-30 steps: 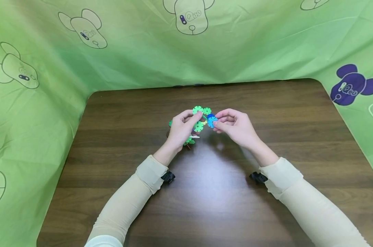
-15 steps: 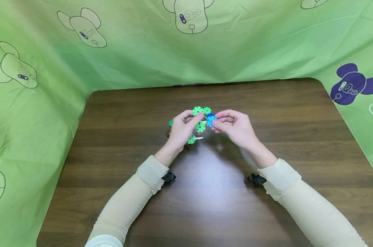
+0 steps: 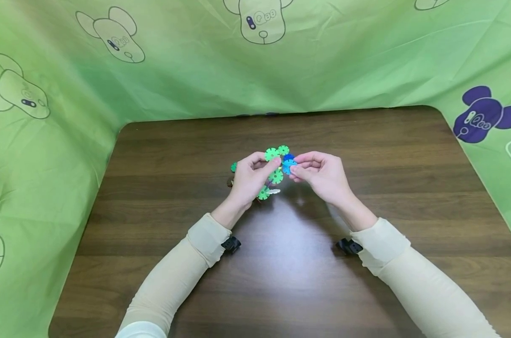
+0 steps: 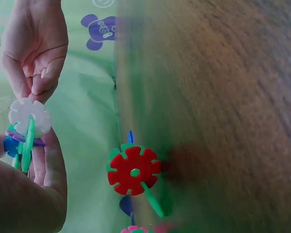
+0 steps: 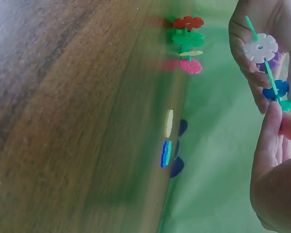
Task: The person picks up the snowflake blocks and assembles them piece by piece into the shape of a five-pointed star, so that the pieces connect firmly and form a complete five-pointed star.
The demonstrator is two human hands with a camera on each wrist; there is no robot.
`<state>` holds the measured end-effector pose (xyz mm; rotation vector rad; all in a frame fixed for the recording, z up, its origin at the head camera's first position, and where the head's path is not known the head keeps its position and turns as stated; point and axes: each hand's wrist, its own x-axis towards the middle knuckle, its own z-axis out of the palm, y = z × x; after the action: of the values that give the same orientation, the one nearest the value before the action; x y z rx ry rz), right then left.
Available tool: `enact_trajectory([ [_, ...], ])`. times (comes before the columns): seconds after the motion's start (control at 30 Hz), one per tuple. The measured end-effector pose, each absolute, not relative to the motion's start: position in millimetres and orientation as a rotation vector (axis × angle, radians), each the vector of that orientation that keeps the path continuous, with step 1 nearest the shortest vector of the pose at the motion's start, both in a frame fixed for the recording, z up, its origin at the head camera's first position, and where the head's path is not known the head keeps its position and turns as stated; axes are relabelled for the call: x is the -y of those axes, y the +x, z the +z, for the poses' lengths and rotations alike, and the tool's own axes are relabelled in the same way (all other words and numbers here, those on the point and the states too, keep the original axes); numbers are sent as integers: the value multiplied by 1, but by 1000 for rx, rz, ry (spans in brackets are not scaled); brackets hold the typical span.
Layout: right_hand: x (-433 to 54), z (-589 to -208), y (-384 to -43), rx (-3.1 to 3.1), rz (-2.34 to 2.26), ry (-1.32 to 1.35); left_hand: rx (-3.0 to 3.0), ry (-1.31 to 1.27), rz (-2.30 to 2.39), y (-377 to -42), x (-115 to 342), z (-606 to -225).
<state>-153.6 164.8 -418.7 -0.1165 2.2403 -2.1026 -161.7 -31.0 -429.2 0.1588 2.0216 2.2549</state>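
Note:
In the head view my left hand (image 3: 251,176) holds a cluster of notched plastic discs. A green disc (image 3: 275,176) shows beside its thumb, and a white disc (image 3: 274,191) seen nearly edge-on lies lower down. My right hand (image 3: 323,176) pinches a light blue disc (image 3: 289,166) between thumb and fingers, at the right side of the cluster. Against it sits a darker blue disc (image 3: 288,157). From the right wrist a purple disc (image 5: 275,60) appears behind the white one, with green discs edge-on. Fingers hide several joins.
Near the tabletop (image 3: 298,291), the left wrist view has a red disc (image 4: 131,171) with green ones joined to it. A pink disc (image 5: 190,66) and a yellow disc (image 5: 169,123) appear from the right wrist. A green curtain (image 3: 188,70) surrounds the table's back and sides.
The green discs and the white disc under my left hand have shifted slightly right and down. My right hand keeps its pinch on the light blue disc, its forearm moving slightly left.

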Motion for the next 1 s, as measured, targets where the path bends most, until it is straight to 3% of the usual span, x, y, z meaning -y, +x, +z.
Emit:
enact_trajectory([
  [0.33, -161, -413, -161, -2204, -2060, -204, -2066, 105, 2255, -163, 41, -422],
  [1.0, -115, -436, -176, -2552, -1003, -636, -2125, -176, 2039, -141, 129, -437],
])
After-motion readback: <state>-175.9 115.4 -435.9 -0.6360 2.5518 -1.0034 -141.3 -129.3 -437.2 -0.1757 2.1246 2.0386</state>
